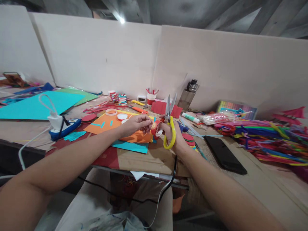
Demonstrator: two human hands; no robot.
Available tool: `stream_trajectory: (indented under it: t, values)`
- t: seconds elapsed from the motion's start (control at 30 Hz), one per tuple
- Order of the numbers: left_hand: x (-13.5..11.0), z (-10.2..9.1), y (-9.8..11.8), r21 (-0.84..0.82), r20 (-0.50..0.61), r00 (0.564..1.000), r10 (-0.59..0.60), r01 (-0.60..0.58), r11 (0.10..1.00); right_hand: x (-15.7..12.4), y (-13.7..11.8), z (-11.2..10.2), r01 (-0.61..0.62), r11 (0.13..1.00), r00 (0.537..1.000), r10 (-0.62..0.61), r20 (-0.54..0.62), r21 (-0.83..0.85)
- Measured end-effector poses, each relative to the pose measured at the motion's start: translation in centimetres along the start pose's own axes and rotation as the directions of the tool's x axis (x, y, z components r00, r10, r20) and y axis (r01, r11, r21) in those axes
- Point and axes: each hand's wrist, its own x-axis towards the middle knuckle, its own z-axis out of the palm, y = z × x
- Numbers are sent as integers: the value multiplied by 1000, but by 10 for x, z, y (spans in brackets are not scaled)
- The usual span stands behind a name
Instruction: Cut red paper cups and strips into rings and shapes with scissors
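My right hand (pixel 171 134) grips yellow-handled scissors (pixel 169 123), blades pointing up and slightly apart. Between both hands is a small red round paper piece (pixel 154 127) with a white ring beside it. My left hand (pixel 137 124) pinches this red piece from the left with fingers closed. Both hands hover over an orange sheet (pixel 108 123) and a teal sheet (pixel 131 147) on the worktable.
A black phone (pixel 225 155) lies right of my hands. Colourful pipe cleaners (pixel 269 138) pile at the right. A power strip (pixel 64 126) with a white plug sits left, by a large teal sheet (pixel 36 104). Tape rolls, a cup, a bottle (pixel 189 94) stand behind.
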Motion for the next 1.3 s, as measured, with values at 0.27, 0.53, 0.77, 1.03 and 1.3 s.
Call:
stream_trajectory:
  t: [0.27, 0.53, 0.77, 1.03, 1.3]
  values:
    - [1, 6, -3, 64, 86, 996, 13, -19, 998, 0, 1, 0, 30, 995, 999, -32, -10, -92]
    - [2, 6, -5, -13, 162, 986, -25, 28, 1000, 1, 5, 1, 50, 996, 998, -47, 36, -69]
    - [0, 7, -1, -63, 153, 988, -29, 39, 997, 4, 8, -1, 112, 980, 994, -113, 5, -164]
    - [2, 4, -4, -135, 120, 992, -26, 43, 990, 7, 5, -7, 217, 925, 970, -240, -37, -312]
    - [4, 1, -3, -262, 43, 998, -49, 59, 963, 14, 16, -15, 225, 924, 974, -227, 30, -310]
